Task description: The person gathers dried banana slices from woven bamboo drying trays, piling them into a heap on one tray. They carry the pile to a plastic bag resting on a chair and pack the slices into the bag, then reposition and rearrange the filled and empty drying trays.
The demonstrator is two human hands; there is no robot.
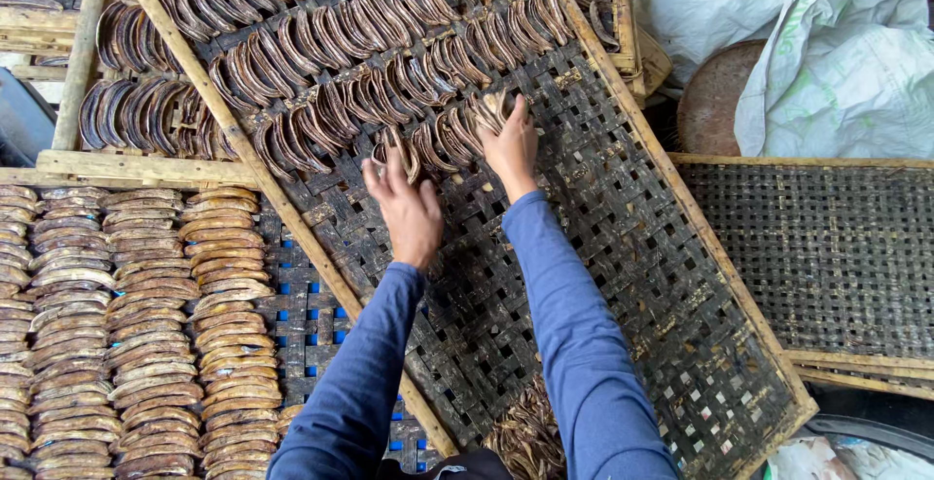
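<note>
Woven bamboo formed the tilted drying tray point(623, 247), its far half filled with rows of curved brown strips point(341, 62). Left hand point(407, 210) lay spread, fingertips touching a strip point(401, 149) at the nearest row's edge. Right hand point(510, 142), just to its right, pinched a small bundle of strips point(489, 110). Another loaded tray point(126, 324) lay at near left.
</note>
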